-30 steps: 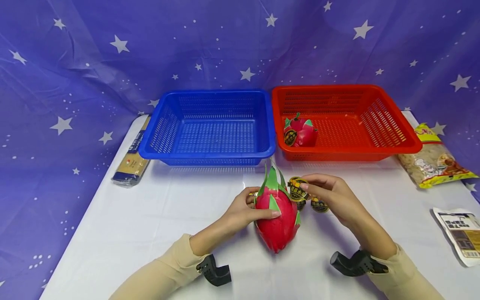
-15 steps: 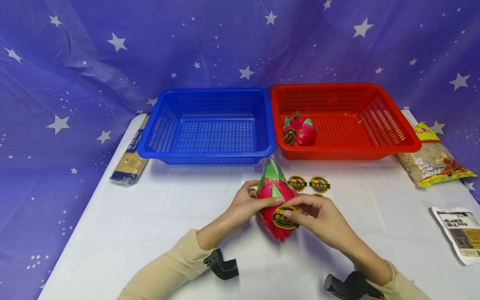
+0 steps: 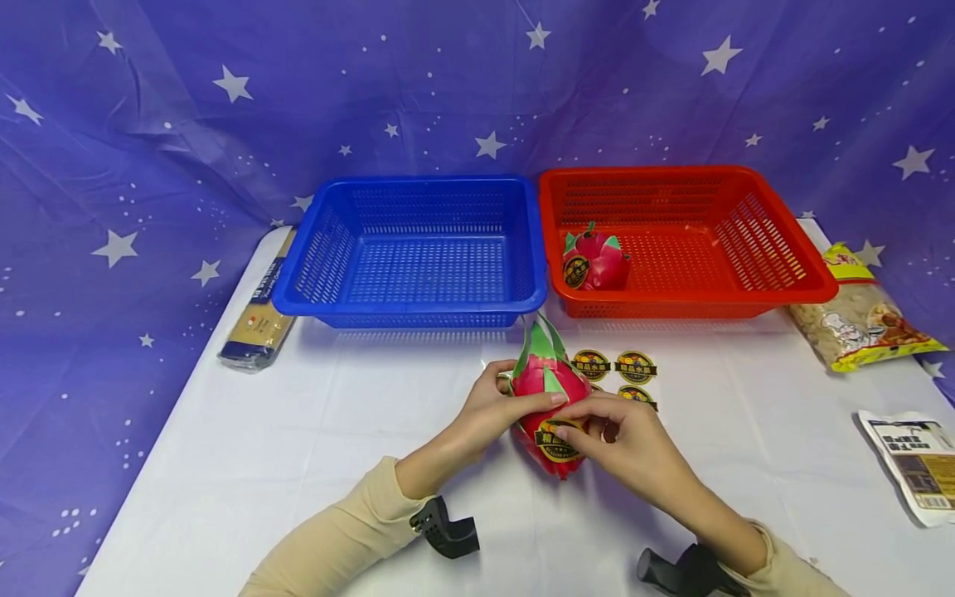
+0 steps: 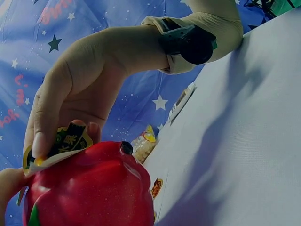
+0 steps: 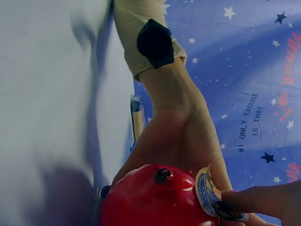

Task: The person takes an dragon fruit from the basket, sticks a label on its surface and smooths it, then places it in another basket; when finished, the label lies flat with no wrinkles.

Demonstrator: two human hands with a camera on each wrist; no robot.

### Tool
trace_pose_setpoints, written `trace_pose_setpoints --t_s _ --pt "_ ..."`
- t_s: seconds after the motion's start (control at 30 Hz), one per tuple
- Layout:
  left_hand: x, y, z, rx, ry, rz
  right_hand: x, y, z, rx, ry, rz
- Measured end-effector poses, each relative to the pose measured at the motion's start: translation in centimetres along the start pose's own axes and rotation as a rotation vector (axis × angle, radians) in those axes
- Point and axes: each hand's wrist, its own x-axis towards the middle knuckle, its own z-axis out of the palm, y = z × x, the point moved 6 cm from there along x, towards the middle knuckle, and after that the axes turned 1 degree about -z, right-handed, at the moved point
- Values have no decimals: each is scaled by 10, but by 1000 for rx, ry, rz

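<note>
A red dragon fruit (image 3: 528, 383) with green leaf tips is held above the white table by my left hand (image 3: 488, 419), its thumb across the top and fingers round the far side. My right hand (image 3: 627, 435) pinches a black and gold sticker (image 3: 554, 444) against the fruit's upper side. In the left wrist view one edge of the sticker (image 4: 70, 141) stands raised off the red skin (image 4: 99, 188). The right wrist view shows the sticker (image 5: 207, 193) bent under a fingertip. Several like stickers (image 3: 636, 366) lie beyond the right hand, one partly covered by it.
A blue basket (image 3: 410, 308) and a red basket (image 3: 701, 296) stand side by side at the back. Another stickered dragon fruit (image 3: 606, 264) lies in the red one. A noodle packet (image 3: 261, 327) is at left; a yellow-edged bag (image 3: 865, 319) and a white-brown pouch (image 3: 913, 468) at right.
My right hand has brought a sticker from the sheet area onto the dragon fruit, then shifted slightly left with it. The left hand keeps its hold, and the fruit has tilted a little.
</note>
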Motion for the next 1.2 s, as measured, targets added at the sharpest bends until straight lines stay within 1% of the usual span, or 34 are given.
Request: trace_pose_setpoints --t_s 0.13,0.27,0.37,0.47,0.53,0.63,0.77,0.93,1.03,1.13,1.2 --pt "1 -1 0 2 6 1 -2 -6 0 -71 71 -97" --pt "0 -1 0 -7 19 -1 -6 -16 -1 -148 179 -223" --pt "0 -1 1 -13 23 -8 -10 -23 -3 -223 258 -303" --pt "0 -3 1 -22 21 -13 -12 -27 -4 -292 301 -349" --pt "-1 -2 2 -40 16 -11 -13 -27 -5 -313 302 -354" --pt "-2 -2 3 -73 5 1 -13 -25 -6 -311 290 -341" --pt "-1 -4 6 -118 -6 26 -13 -19 -7 -216 276 -295" --pt "12 -22 9 -162 -4 18 -12 -7 -6 -106 282 -205" --pt "18 -31 12 -212 -6 7 -12 2 -3 -20 286 -143" --pt "10 -26 17 -292 -10 -8 -13 12 5 120 285 -62" --pt "3 -22 20 -373 -15 -26 -13 18 10 205 283 -16"
